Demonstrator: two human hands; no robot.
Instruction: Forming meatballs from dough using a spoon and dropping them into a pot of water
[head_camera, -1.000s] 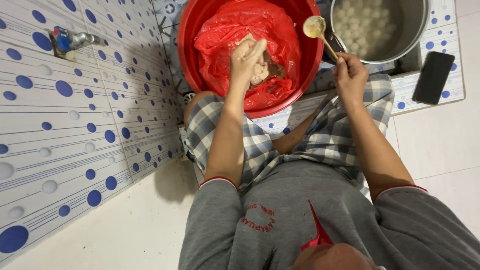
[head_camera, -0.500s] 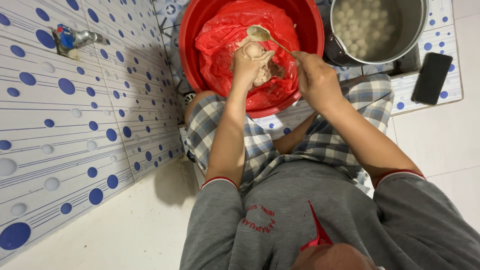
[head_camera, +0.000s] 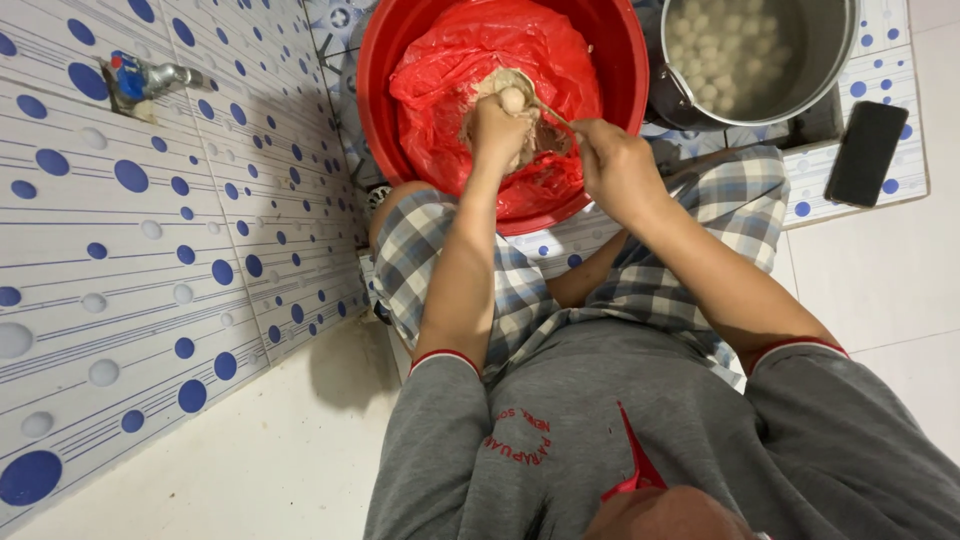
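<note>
A red basin (head_camera: 620, 60) lined with a red plastic bag (head_camera: 450, 70) holds pale beige paste (head_camera: 515, 80). My left hand (head_camera: 497, 130) is closed around a lump of that paste, and a small round ball of it bulges out at the top of the fist. My right hand (head_camera: 612, 165) grips the handle of a spoon (head_camera: 545, 108), whose bowl touches the ball at my left fist. A metal pot (head_camera: 830, 50) to the right of the basin holds water with several pale balls floating in it.
A dark phone (head_camera: 866, 152) lies on the tiled ledge right of the pot. A tiled wall with blue dots and a metal tap (head_camera: 150, 80) stands at the left. My knees in checked shorts sit just under the basin.
My right hand brought the spoon from over the pot, leftwards across the basin, to my left fist. The left hand stayed over the paste and squeezed up a new ball.
</note>
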